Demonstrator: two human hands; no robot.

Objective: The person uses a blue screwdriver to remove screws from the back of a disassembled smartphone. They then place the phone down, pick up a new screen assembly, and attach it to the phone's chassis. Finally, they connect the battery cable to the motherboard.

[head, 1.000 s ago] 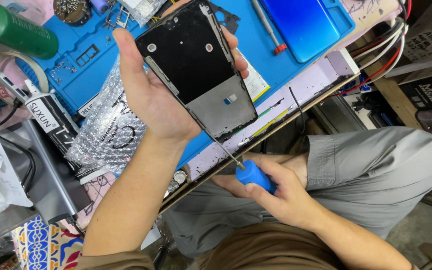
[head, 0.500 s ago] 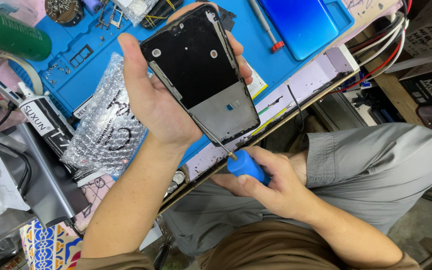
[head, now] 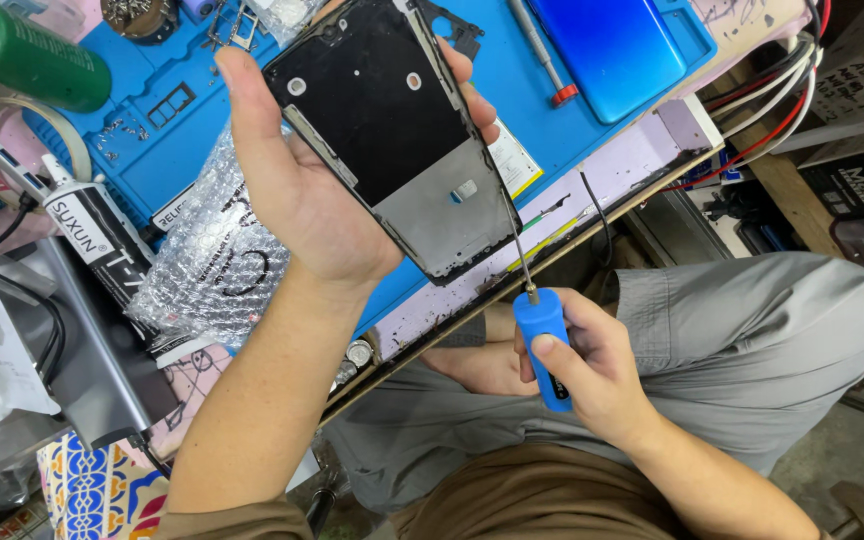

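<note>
- The left hand [head: 302,190] is curled around a phone frame [head: 392,130], thumb along its left edge and fingertips hooked over the right edge, holding it up above the blue work mat [head: 132,110] on the counter [head: 592,185].
- The frame's long axis runs from upper left to lower right; its grey lower end points down toward the person's lap.
- The right hand [head: 592,375] is wrapped tight around the blue handle of a screwdriver [head: 542,345], thumb pressed flat along the handle.
- The screwdriver sits below and to the right of the frame, and its thin shaft slants up and left, the tip reaching the frame's lower right edge (whether it actually sits in a screw or only touches the rim is too small to tell).
- So the right hand is the nearer one to the working point, and the left only steadies the part.
- On the mat lie a second screwdriver with a red collar [head: 544,55] and a glossy blue phone back [head: 612,45], both well apart from the hands.
- A sheet of bubble wrap [head: 207,260] lies just beside the left wrist, with a black-and-white glue tube [head: 92,235] next to it and a green bottle [head: 32,60] at the far left, cut off by the edge.
- The left palm and the frame's underside are hidden.
</note>
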